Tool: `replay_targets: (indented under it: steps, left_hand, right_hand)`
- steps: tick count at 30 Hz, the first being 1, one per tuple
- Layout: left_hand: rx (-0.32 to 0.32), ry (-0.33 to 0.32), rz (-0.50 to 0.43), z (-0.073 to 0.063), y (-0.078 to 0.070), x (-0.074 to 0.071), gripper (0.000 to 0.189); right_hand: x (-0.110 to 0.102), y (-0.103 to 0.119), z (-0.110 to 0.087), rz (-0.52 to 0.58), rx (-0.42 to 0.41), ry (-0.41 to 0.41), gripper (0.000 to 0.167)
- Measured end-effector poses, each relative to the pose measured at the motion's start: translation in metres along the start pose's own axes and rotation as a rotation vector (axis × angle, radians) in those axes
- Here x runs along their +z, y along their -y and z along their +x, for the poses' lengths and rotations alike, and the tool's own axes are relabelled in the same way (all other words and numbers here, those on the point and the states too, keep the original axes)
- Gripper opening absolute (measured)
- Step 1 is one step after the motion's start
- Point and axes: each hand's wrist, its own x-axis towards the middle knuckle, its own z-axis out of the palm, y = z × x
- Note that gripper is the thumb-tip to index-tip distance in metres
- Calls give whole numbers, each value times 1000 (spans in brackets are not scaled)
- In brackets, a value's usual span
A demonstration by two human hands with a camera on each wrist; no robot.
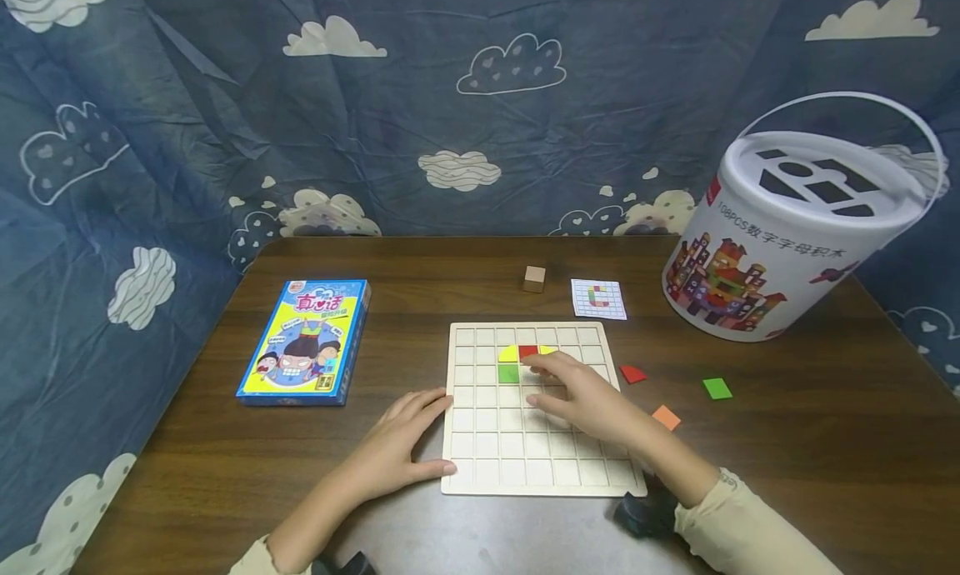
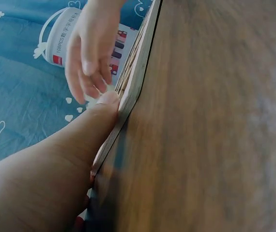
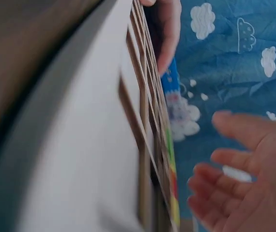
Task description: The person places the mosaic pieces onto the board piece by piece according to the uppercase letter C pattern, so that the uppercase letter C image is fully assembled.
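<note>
Toward the near edge of the bench, midway between its sides, lies the board, yellow, red and green tiles in its far cells. The left hand touches the board's left rim, thumb and fingers spread; the right hand hovers above, empty, thumb and fingers apart. The loose tiles toward the bench's right edge look light and stiff, best pinched by opposite sides; the board, probably light too, could slide unless steadied.

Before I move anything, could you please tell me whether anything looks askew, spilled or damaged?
Nothing stands out: no spill or damage shows. The loose red tile, loose green tile and loose orange tile lie at differing angles beside the gridded board.
</note>
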Motion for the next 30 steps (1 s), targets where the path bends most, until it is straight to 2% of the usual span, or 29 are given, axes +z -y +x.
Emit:
replay_targets:
  steps: [6, 11, 15, 23, 27, 30]
  left_hand:
    - [-2, 4, -9, 1, 0, 0, 84]
    - [-6, 7, -17, 1, 0, 0, 84]
    - [-9, 11, -27, 0, 0, 0, 84]
    - [-26, 16, -40, 0, 0, 1, 84]
    - [-22, 11, -44, 1, 0, 1, 84]
    - [-20, 8, -43, 1, 0, 0, 84]
  right_hand:
    - [-32, -3, -22, -64, -84, -98, 50]
    - [-59, -22, -45, -112, -87, -177, 54]
    - [-75, -42, -64, -125, -28, -210, 57]
    - [-95, -82, -91, -80, 197, -152, 64]
    - [-103, -101, -101, -81, 232, -107, 65]
    - [-105, -113, -107, -102, 224, -80, 60]
